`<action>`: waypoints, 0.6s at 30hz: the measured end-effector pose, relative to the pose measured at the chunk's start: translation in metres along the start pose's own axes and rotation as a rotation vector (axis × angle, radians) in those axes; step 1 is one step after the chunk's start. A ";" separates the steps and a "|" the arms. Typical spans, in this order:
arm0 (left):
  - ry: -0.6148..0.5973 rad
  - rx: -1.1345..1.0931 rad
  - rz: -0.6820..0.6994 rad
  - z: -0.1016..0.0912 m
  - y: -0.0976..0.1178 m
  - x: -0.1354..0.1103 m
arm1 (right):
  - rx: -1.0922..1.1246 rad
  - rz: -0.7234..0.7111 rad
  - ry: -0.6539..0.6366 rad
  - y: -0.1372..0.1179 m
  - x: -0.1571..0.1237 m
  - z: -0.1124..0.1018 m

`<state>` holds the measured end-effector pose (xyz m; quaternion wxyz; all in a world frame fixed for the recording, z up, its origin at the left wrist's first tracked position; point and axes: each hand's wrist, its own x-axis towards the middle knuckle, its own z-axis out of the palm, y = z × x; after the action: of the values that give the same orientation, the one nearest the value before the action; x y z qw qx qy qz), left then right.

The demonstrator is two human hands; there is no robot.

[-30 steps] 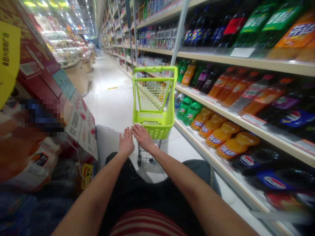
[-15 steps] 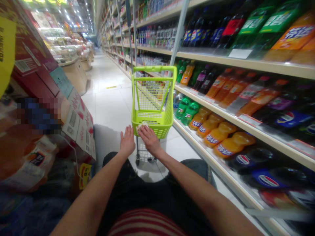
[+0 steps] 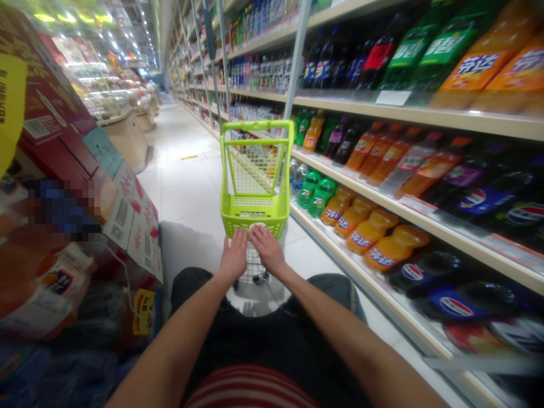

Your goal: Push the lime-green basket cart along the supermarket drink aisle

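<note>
In front of my knees stands a lime-green shopping cart (image 3: 256, 216) with a mesh back and an upper handle. My right hand (image 3: 267, 249) is at its near lower edge, fingers lying over a small pale wad (image 3: 256, 226) that looks like a cloth or tissue. Only part of the wad shows between the fingertips and the basket. Beside it, my left hand (image 3: 234, 256) has its fingers stretched out, the tips close to the other hand and the wad. Whether the left fingertips touch the wad, I cannot tell.
Shelves of drink bottles (image 3: 374, 231) run along the right, their lower edge (image 3: 340, 249) close to the cart. Stacked cartons (image 3: 135, 226) and packaged goods (image 3: 55, 277) line the left. A white tiled aisle (image 3: 182, 187) stretches ahead between them.
My left hand has moved right and a little down beside my right hand. My right hand has shifted slightly right along the basket's edge with the wad. The view has turned slightly.
</note>
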<state>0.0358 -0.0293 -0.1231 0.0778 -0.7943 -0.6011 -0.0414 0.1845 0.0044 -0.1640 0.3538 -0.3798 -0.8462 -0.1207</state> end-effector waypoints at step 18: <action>-0.012 0.015 -0.114 -0.043 -0.021 0.046 | 0.002 0.264 0.132 0.035 0.008 -0.043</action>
<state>0.0297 0.0121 -0.0720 0.0777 -0.7584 -0.6461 -0.0367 0.2277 0.0123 -0.1295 0.4220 -0.4788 -0.7637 -0.0968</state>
